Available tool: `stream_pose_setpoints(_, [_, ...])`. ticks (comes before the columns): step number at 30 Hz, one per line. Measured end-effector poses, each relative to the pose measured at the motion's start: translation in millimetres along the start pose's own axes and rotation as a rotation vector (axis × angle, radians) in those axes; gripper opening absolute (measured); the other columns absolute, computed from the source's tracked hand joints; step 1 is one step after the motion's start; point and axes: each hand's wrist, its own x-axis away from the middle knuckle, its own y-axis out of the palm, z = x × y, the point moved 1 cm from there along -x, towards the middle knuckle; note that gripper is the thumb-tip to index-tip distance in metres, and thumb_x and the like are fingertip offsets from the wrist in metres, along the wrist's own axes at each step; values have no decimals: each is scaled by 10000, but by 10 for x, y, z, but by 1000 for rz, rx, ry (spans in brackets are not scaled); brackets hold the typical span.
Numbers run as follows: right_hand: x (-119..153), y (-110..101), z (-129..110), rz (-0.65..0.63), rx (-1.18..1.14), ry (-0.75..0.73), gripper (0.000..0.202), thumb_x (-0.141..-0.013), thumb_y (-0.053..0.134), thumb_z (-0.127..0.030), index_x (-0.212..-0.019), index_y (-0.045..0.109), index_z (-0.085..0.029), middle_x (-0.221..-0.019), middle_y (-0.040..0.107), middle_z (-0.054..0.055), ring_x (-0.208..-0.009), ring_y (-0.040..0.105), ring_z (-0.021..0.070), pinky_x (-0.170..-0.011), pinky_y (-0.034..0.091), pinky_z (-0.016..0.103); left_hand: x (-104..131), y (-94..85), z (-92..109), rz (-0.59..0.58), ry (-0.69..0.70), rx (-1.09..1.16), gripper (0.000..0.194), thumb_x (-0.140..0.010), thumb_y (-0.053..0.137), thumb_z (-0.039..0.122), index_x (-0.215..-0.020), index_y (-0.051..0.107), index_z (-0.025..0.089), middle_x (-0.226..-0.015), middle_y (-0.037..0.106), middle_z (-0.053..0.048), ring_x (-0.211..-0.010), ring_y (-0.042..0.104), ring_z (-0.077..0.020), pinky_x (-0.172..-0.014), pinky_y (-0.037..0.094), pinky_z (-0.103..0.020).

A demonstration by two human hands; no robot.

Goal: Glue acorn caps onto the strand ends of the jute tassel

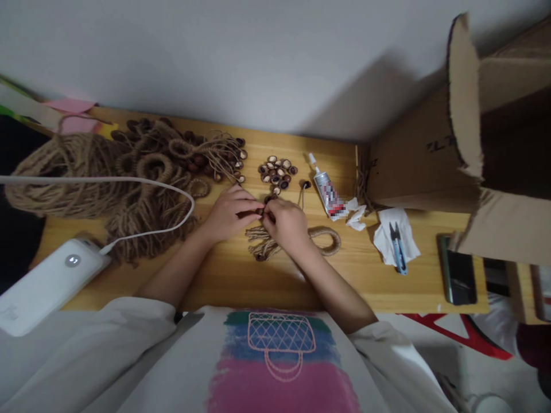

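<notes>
Dark brown shells [278,164] with cream insides and tan rope [64,163] contrast with a yellow-brown, wood-grained table [245,281], a silver-and-red tube [328,192], blue-handled snips [399,252] and a white shirt [275,361] banded in green, blue and pink with a pale-pink crosshatched bag motif.

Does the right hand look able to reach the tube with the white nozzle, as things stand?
Probably yes: the tube lies nearby, with only a small brown piece on a cord partly between. The right hand looks busy beside the left hand, so it may need freeing first.
</notes>
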Motion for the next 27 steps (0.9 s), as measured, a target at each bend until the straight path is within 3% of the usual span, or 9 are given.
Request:
stream_pose_setpoints(15, [-16, 1, -4, -4, -2, 6, 151, -851, 502, -201, -892, 641, -157, -900, 662, 70, -856, 593, 208, -732, 380, 286, 7, 26, -37, 46, 80, -11, 215, -853, 586, 338, -908, 731, 188, -828, 697, -51, -773, 559, -166, -752, 451, -319])
stream_pose_setpoints(27, [-10, 5, 5, -3, 3, -6, 152, -845, 516, -200, -904, 648, -153, -903, 664, 67, -863, 596, 208, -738, 383, 284, -4, 6, 7, -3, -35, -4, 196, -793, 634, 305, -915, 710, 172, -804, 699, -42, -778, 563, -187, -764, 445, -338])
